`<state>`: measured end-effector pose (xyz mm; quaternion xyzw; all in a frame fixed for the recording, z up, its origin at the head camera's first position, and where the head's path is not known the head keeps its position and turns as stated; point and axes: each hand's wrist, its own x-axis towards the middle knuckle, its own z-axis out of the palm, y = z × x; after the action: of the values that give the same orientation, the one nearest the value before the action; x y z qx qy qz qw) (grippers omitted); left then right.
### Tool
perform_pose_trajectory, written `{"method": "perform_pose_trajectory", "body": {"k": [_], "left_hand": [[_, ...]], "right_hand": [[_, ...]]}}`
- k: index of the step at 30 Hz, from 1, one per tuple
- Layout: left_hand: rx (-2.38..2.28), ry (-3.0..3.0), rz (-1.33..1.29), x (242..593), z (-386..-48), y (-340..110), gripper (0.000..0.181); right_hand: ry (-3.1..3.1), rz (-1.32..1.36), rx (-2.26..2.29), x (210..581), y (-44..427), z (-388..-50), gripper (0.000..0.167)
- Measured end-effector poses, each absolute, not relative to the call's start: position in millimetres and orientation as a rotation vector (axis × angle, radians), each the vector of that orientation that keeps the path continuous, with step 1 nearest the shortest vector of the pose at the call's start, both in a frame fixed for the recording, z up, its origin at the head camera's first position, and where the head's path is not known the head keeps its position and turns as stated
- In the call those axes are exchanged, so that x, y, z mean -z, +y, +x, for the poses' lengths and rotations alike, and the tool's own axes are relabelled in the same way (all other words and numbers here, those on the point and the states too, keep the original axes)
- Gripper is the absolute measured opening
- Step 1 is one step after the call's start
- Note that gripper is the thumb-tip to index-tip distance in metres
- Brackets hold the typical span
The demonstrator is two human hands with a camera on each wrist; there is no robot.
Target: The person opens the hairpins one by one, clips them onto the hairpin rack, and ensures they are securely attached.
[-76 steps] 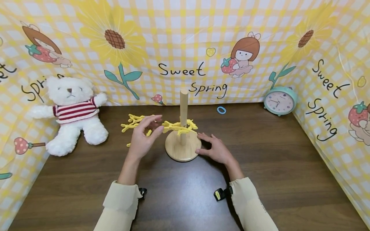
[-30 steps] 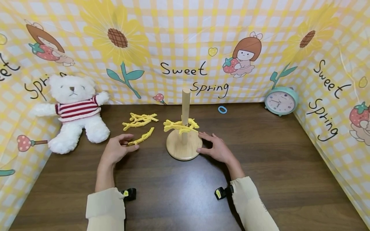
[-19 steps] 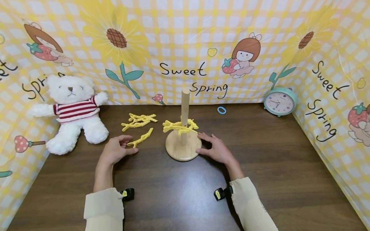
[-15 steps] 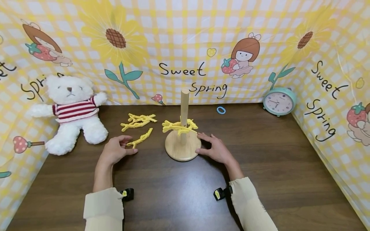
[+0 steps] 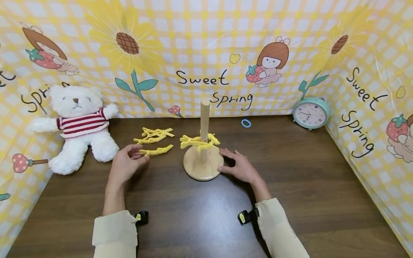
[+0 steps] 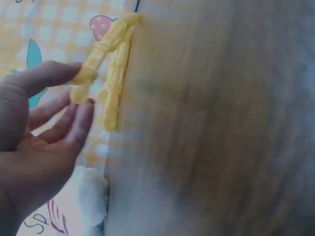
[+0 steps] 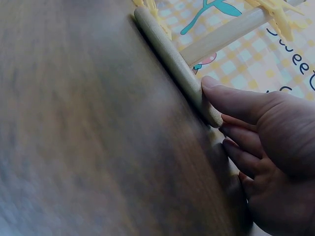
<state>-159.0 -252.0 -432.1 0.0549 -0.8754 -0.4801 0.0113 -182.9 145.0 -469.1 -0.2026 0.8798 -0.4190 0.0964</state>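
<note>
In the head view my left hand (image 5: 125, 165) pinches one end of a slim, yellow, branch-like plastic piece (image 5: 158, 151). The left wrist view shows the piece (image 6: 102, 51) between thumb and fingertips, tilted off the tabletop. A wooden stand with an upright post (image 5: 205, 118) and a round base (image 5: 201, 170) is at the centre. Several similar yellow pieces (image 5: 195, 142) sit around the post, above the base. My right hand (image 5: 240, 166) grips the base's right rim; in the right wrist view the thumb lies on top of the base (image 7: 167, 54), fingers at its edge.
More yellow pieces (image 5: 153, 135) lie in a pile behind my left hand. A white teddy bear (image 5: 84, 125) sits at the left. A blue ring (image 5: 246, 123) lies near the back, and a green alarm clock (image 5: 311, 113) stands at the right. Printed cloth (image 5: 200, 43) walls the table.
My left hand has moved from beside the post to the loose yellow piece at the left, taken hold of it and swung it more level. My right hand has stayed on the base.
</note>
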Motion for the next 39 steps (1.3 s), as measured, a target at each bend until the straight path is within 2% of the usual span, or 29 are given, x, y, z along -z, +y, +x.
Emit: {"method": "perform_pose_trajectory", "body": {"k": [14,21,26,34,39], "left_hand": [[1.944,-2.023,0.077,419,-159,-236,0.035],[1.999,-1.920,0.012,415,-156,-230,0.037],[1.991,-1.909,-0.113,409,-155,-221,0.035],[1.889,-1.760,-0.456,398,-158,-211,0.029],[1.804,-1.789,-0.497,392,-158,-200,0.030]], "right_hand": [[2.602,-0.599,1.274,469,144,-184,0.066],[2.587,-0.628,1.259,471,142,-183,0.067],[2.589,-0.614,1.277,472,143,-183,0.066],[2.578,-0.607,1.274,471,144,-183,0.067],[2.572,-0.599,1.286,470,145,-182,0.067]]}}
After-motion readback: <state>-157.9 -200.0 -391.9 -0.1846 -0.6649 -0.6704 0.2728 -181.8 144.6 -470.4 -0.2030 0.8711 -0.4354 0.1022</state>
